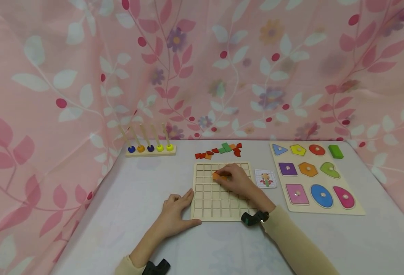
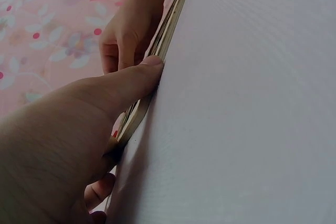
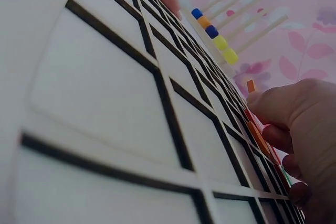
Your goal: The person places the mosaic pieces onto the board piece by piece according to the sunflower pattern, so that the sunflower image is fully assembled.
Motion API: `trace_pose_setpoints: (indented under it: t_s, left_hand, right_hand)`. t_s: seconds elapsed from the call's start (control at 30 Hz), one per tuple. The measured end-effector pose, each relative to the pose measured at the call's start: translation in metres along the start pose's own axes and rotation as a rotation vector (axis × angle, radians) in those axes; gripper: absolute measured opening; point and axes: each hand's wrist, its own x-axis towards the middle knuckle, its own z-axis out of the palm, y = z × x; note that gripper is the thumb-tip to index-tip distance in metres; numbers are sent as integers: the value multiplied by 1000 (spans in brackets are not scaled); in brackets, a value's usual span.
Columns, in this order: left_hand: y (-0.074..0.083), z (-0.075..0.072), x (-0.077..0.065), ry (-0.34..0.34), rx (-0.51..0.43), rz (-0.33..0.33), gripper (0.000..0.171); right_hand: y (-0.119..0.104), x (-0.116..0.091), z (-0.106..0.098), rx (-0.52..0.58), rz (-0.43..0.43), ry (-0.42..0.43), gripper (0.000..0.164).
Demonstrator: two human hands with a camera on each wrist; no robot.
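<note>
A wooden grid board (image 1: 202, 206) lies on the table in front of the person. Over its upper part, the right hand (image 1: 237, 179) pinches a small orange tile (image 1: 215, 176) between thumb and finger; the right wrist view shows the tile (image 3: 251, 86) edge-on above the thumb. Another orange piece (image 3: 259, 139) lies below the same hand, partly covered by its fingers. At the board's lower left corner, the left hand (image 1: 174, 213) rests with fingers spread, index along the left edge and thumb (image 2: 139, 75) against the near edge.
Loose red, green and orange tiles (image 1: 226, 147) lie behind the board. A pattern card (image 1: 265, 178) sits right of it, near a shape puzzle (image 1: 280, 160) and a green block (image 1: 335, 151). A peg stand with rings (image 1: 150, 153) stands back left.
</note>
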Motion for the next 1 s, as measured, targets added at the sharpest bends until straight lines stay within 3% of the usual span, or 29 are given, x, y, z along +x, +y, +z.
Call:
trace_pose_setpoints:
  t_s: [0.37,1.0]
  left_hand:
    - [1,0,-1,7,0,-2,99]
    - [-3,3,0,2,14,1,101]
  right_hand:
    - [4,-1,3,-46,-32,-2,23]
    - [6,-2,7,-9,-139,57,13]
